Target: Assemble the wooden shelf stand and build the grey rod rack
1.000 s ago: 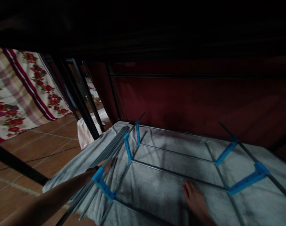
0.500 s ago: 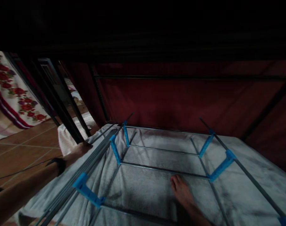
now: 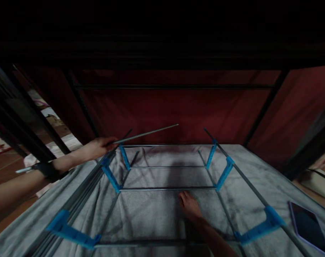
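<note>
My left hand [image 3: 102, 145], with a dark band at the wrist, is closed around a thin metal rod [image 3: 149, 133]. The rod is raised above the left side of a frame of metal rods and slants across toward the red cloth behind. Blue plastic connectors [image 3: 223, 174] join the frame's long side rods and its crossbars [image 3: 168, 189]. My right hand [image 3: 189, 205] rests on the grey blanket [image 3: 151, 214] inside the frame, just in front of a crossbar, holding nothing, fingers slightly bent. Several more loose rods [image 3: 83, 189] lie along the frame's left side.
A phone [image 3: 309, 226] lies on the blanket at the right. Dark metal posts [image 3: 23, 121] stand at the left, and a dark structure hangs low overhead. Red cloth [image 3: 173, 110] closes off the back behind a dark horizontal bar [image 3: 175, 86].
My left hand has lifted a rod from beside the frame and moved it up and right. The view has turned right, bringing the phone into sight. My right hand stays on the blanket.
</note>
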A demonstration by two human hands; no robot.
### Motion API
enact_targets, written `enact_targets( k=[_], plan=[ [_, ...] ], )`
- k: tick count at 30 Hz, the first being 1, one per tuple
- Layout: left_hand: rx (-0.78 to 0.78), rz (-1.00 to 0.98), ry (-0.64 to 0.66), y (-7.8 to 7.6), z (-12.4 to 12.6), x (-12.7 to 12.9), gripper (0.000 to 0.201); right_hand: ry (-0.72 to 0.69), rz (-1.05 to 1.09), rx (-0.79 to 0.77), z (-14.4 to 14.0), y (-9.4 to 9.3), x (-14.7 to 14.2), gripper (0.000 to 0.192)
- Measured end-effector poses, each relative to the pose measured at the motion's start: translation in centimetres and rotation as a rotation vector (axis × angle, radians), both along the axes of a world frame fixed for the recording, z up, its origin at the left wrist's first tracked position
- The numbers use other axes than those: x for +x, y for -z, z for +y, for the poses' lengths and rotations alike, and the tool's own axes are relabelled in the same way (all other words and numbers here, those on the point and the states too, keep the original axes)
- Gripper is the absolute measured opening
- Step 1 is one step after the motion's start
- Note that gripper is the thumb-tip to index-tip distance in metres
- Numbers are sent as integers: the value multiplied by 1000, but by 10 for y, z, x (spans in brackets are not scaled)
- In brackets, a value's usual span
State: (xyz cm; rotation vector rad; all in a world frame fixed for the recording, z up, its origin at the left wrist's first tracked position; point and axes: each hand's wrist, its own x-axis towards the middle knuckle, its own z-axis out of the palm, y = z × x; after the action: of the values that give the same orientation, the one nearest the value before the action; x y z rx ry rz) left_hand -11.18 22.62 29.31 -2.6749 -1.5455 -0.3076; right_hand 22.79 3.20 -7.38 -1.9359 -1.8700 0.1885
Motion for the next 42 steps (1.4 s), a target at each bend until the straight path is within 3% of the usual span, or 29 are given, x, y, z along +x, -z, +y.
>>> enact_targets(
  k=[5, 10, 13, 19, 23, 26, 30, 35, 42],
  plan=[
    [-317, 109, 227, 11, -4, 56, 43, 11, 28, 13, -1, -1, 0, 18],
    [-362, 164, 332, 40, -24, 114, 33, -1, 48, 43, 1, 0, -2, 19],
    [-368, 173, 351, 73, -22, 140, 26, 4, 50, 61, 2, 2, -2, 19],
    [-518, 35, 295, 158, -14, 177, 18, -5, 36, 44, 0, -2, -1, 21],
    [-646, -122, 272, 209, -27, 180, 20, 7, 23, -14, -1, -10, -1, 18],
    [-700, -292, 241, 236, -40, 172, 34, 2, 17, -39, -1, -14, -2, 17],
    [-673, -322, 204, 253, -51, 162, 40, 13, 16, -55, -2, -16, -3, 18],
    [-570, -237, 165, 257, -56, 162, 33, 5, 19, -59, -3, -14, -4, 18],
    [-551, -223, 157, 266, -74, 168, 43, 12, -47, -104, 1, -14, -6, 17]
  ],
)
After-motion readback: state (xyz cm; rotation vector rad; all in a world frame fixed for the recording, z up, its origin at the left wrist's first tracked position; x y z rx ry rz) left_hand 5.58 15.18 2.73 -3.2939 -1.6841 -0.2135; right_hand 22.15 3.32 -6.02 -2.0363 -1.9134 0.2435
